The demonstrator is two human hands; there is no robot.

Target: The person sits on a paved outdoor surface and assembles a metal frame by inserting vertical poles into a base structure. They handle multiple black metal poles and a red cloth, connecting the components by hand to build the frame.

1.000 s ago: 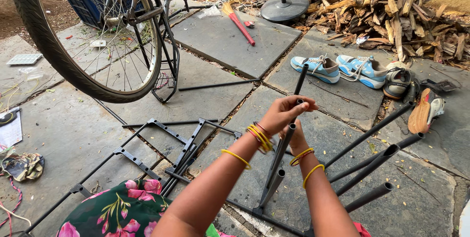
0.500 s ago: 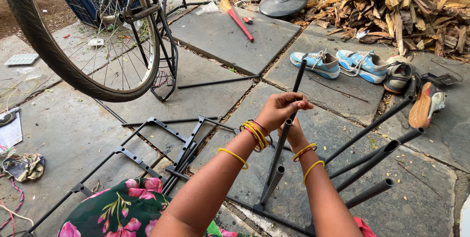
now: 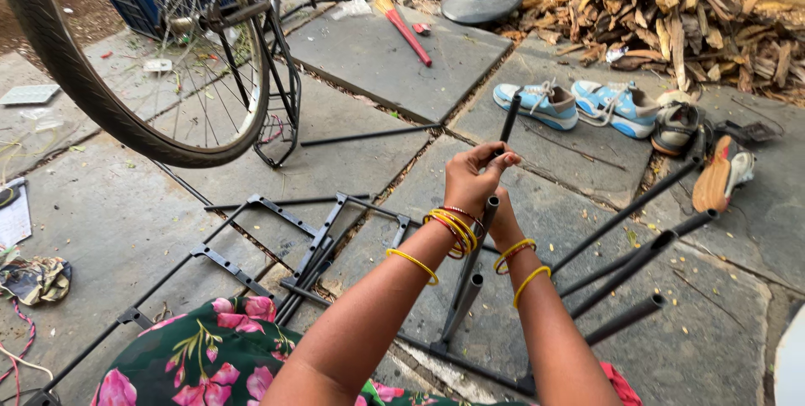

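Gripping a thin black rod (image 3: 506,123) above an upright tube (image 3: 470,276), left hand (image 3: 472,178) fingers pinch it, right hand (image 3: 505,223) behind holds the tube; frame pieces (image 3: 277,242) lie unassembled on the paving.

A white paper sheet (image 3: 12,217) lies flat on the ground at the far left, below the big bicycle wheel (image 3: 126,79) and cut off by the edge. A small white wrapper (image 3: 157,65) lies behind the wheel's spokes. A pale flat grid-like card (image 3: 29,94) lies left of the wheel. No signs or screens are here.
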